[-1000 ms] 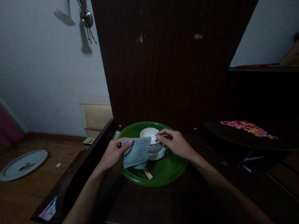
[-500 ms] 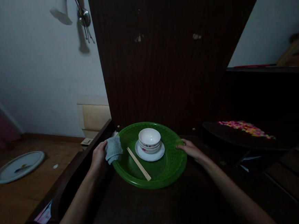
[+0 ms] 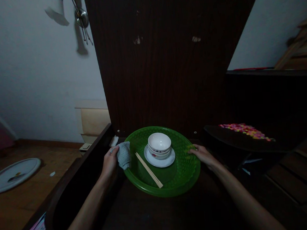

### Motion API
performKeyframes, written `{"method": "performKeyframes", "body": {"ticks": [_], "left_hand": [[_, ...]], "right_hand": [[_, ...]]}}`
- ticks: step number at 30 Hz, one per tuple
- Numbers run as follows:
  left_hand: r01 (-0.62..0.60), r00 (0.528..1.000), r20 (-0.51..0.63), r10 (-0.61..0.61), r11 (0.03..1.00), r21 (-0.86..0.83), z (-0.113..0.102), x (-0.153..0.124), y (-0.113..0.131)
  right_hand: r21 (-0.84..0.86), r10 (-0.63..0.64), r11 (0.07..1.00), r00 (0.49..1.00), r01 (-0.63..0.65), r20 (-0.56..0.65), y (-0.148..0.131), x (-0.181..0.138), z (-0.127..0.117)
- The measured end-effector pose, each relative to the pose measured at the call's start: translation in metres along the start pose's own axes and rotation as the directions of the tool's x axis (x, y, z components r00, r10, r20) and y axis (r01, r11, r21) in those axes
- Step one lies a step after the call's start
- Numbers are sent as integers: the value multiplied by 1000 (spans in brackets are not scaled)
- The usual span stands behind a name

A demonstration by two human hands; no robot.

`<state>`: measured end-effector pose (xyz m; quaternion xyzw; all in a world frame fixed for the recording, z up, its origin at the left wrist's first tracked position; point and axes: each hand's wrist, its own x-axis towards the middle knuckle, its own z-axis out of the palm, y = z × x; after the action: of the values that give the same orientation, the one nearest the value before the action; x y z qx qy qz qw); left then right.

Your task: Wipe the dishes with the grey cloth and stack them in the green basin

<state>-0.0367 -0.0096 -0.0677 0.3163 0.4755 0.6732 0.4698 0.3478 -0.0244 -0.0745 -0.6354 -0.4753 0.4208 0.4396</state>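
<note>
A round green basket tray (image 3: 183, 174) rests on a dark wooden table (image 3: 156, 217). In it stand stacked white bowls (image 3: 159, 143) on a white saucer (image 3: 167, 161), with wooden chopsticks (image 3: 149, 170) lying beside them. My left hand (image 3: 110, 163) grips the tray's left rim together with a grey cloth (image 3: 124, 155). My right hand (image 3: 203, 154) is closed on the tray's right rim.
A tall dark wooden panel (image 3: 165, 57) rises right behind the tray. A dark dish with coloured bits (image 3: 245, 130) sits to the right. On the wooden floor at the left lies a white plate (image 3: 13, 175). A lamp (image 3: 80, 16) hangs on the white wall.
Both hands left the bowls and moved out to the tray's rims. The cloth went with my left hand, uncovering the chopsticks. The tray now sits slightly further right and tilted.
</note>
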Motion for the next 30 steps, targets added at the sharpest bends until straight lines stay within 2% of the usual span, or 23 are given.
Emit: {"method": "performKeyframes", "body": {"ticks": [8,18,24,30], "left_hand": [[2,991,134,-3,1000,7,27,-10,-25],[87,951,300,-76,996,-23,70,-30,-47],[61,941,334,-58,998,0,84,-38,-53],[65,935,350,-61,998,0,90,-44,-53]], "right_hand": [[18,26,1000,997,-25,-68,15,-1,-41],[111,84,992,982,-66,-171,24,-6,-92],[122,100,990,967,-73,-235,27,-8,-110],[61,95,995,968,-83,-234,32,-3,-121]]}}
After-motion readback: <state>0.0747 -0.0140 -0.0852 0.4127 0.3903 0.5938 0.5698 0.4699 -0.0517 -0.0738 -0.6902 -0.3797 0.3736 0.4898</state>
